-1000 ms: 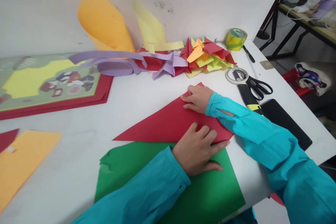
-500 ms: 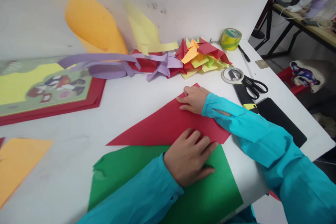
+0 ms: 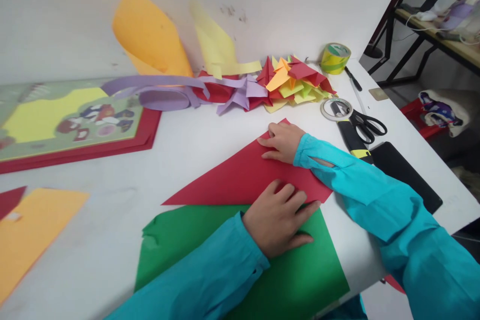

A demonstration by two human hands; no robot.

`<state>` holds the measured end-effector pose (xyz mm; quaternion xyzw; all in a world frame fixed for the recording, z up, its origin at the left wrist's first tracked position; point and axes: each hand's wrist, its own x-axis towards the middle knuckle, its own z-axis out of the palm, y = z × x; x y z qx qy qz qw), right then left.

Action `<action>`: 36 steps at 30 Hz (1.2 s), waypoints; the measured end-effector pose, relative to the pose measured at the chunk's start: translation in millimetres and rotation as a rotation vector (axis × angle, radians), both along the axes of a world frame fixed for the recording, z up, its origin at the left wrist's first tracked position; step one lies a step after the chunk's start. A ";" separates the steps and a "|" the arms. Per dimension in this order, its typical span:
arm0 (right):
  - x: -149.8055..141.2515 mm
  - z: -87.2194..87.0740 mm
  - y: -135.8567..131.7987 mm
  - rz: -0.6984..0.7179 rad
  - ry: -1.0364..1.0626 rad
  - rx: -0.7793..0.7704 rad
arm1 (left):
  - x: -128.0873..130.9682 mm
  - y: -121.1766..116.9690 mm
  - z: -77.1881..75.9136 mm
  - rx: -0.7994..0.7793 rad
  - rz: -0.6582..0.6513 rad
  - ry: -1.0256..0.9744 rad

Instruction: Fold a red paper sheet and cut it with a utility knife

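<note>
Red paper (image 3: 232,175), a flat triangle with its long point toward the left, lies in the middle of the worktop (image 3: 112,230), its lower edge along the top of a green sheet (image 3: 330,260). On that lower edge rests the left hand (image 3: 281,220), palm down, fingers spread wide and gripping nothing. Near the triangle's upper corner is the right hand (image 3: 284,142), its fingers bent against the slanting edge; whether they pinch the paper I cannot tell.

Beyond the right wrist are black-handled scissors (image 3: 369,125), a white tape roll (image 3: 325,111) and a flat black slab (image 3: 408,177). Behind the triangle sits a heap of folded paper pieces (image 3: 296,85), with a yellow-green tape roll (image 3: 332,62) to its right and curled purple paper (image 3: 165,98) to its left. Orange paper (image 3: 41,230) lies well apart, at the left.
</note>
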<state>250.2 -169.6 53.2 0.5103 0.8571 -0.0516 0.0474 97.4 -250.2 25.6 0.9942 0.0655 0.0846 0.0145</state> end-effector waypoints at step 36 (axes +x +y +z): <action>8.9 -16.0 2.7 0.009 0.123 0.055 | -97.8 8.2 -6.5 0.120 0.342 -0.029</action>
